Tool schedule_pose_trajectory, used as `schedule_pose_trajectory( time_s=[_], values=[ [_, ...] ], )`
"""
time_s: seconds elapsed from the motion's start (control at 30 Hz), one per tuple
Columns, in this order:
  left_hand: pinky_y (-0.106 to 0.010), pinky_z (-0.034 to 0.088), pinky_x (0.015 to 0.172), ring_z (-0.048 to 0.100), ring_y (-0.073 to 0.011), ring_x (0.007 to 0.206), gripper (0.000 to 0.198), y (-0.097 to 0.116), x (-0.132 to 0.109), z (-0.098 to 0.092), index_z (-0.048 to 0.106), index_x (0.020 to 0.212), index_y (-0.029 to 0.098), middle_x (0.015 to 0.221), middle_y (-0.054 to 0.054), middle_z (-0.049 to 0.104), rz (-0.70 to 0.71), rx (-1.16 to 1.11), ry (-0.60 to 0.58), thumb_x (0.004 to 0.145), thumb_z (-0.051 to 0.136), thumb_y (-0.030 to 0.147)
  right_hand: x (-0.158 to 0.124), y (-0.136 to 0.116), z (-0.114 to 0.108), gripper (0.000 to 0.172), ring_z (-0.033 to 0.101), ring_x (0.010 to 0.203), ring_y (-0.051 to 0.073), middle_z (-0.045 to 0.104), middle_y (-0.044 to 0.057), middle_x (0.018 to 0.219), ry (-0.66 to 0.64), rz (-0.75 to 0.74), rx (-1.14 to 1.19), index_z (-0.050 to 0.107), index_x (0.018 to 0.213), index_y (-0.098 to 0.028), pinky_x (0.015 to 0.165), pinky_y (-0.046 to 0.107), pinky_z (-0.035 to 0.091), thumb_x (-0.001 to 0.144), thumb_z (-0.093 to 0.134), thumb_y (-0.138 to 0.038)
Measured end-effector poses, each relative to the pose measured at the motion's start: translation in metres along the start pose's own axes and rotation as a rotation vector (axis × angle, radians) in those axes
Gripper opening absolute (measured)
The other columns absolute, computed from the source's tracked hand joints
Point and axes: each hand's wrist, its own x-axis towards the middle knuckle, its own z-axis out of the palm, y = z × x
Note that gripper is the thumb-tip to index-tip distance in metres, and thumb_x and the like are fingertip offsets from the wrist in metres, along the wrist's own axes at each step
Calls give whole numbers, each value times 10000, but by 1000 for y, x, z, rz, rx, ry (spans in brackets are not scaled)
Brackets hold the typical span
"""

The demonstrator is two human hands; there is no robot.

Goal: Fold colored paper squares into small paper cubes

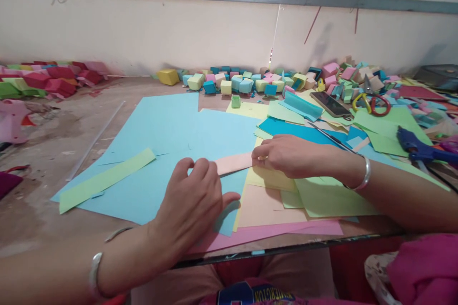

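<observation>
A pale peach paper strip [234,164] stretches between my two hands, just over light blue and yellow sheets. Its left end disappears under the curled fingers of my left hand [195,198], whose thumb sticks out to the side. My right hand [286,155] is closed in a pinch on the right end, back of the hand upward. Large light blue paper sheets [161,124] lie beneath and beyond my left hand. On them, to the left, rests a loose light green paper strip [107,181].
Several small folded paper cubes [245,86] line the wall, with red ones [60,86] at far left. To the right are a phone [331,104], scissors [372,104], a pen [331,137] and a blue glue gun [422,147]. A pink glue gun [12,121] sits left.
</observation>
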Motion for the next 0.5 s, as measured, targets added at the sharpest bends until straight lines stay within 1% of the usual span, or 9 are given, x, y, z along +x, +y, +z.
schedule_pose_trajectory(
  time_s=[0.07, 0.13, 0.2, 0.27, 0.33, 0.37, 0.4, 0.47, 0.5],
  values=[
    [-427, 346, 668, 481, -279, 734, 512, -2, 4, -2, 676, 767, 122, 729, -120, 543, 18, -4, 51, 894, 479, 577, 1, -1, 0, 264, 493, 761, 156, 633, 57, 943, 1, 4, -17, 625, 794, -162, 601, 305, 258, 723, 476, 44],
    [-420, 333, 643, 456, -277, 721, 525, -4, 7, -3, 665, 789, 125, 714, -110, 514, -9, 2, 50, 892, 460, 597, 2, -2, 0, 254, 477, 734, 152, 629, 57, 915, -3, 25, -26, 620, 779, -159, 594, 307, 244, 732, 470, 41],
    [-412, 317, 631, 443, -273, 721, 490, -4, 7, -3, 662, 830, 127, 718, -103, 506, -45, 2, 41, 899, 470, 572, 2, -3, 0, 254, 466, 720, 146, 627, 59, 918, -3, 27, -19, 619, 785, -155, 593, 308, 236, 735, 468, 43],
    [-408, 320, 656, 451, -268, 761, 452, -2, 6, -1, 660, 998, 127, 796, -105, 542, -28, -35, 60, 895, 511, 542, 2, -2, 1, 246, 461, 718, 141, 625, 60, 923, 1, 12, -13, 617, 781, -151, 594, 308, 231, 738, 470, 42],
    [-401, 329, 688, 464, -259, 802, 544, -1, 6, 2, 600, 1199, 147, 877, -95, 572, 23, -109, 50, 856, 568, 568, 2, -2, 2, 231, 459, 718, 143, 621, 61, 912, 6, 7, -14, 614, 781, -150, 592, 310, 228, 744, 475, 32],
    [-396, 331, 692, 470, -255, 811, 607, 0, 7, 4, 584, 1237, 155, 885, -88, 580, 50, -146, 24, 825, 588, 600, 2, -2, 3, 227, 459, 719, 145, 620, 60, 907, 10, 11, -15, 614, 788, -151, 591, 311, 227, 746, 480, 27],
    [-391, 330, 683, 478, -254, 811, 614, 1, 7, 5, 620, 1188, 149, 868, -85, 585, 63, -167, -15, 800, 598, 625, 2, -2, 3, 226, 461, 722, 147, 620, 58, 907, 15, 15, -15, 614, 800, -153, 592, 312, 227, 746, 484, 25],
    [-388, 321, 655, 494, -256, 798, 533, 2, 9, 7, 709, 940, 136, 814, -92, 591, 90, -176, -80, 799, 587, 634, 1, -2, 3, 233, 465, 726, 149, 620, 56, 918, 26, 22, -9, 611, 819, -161, 595, 314, 232, 749, 489, 24],
    [-388, 314, 641, 501, -258, 787, 499, 2, 8, 7, 716, 803, 139, 786, -97, 593, 104, -173, -97, 818, 575, 618, 1, -2, 3, 234, 467, 727, 150, 622, 55, 924, 28, 23, -4, 610, 821, -163, 596, 314, 234, 752, 489, 25]
  ],
)
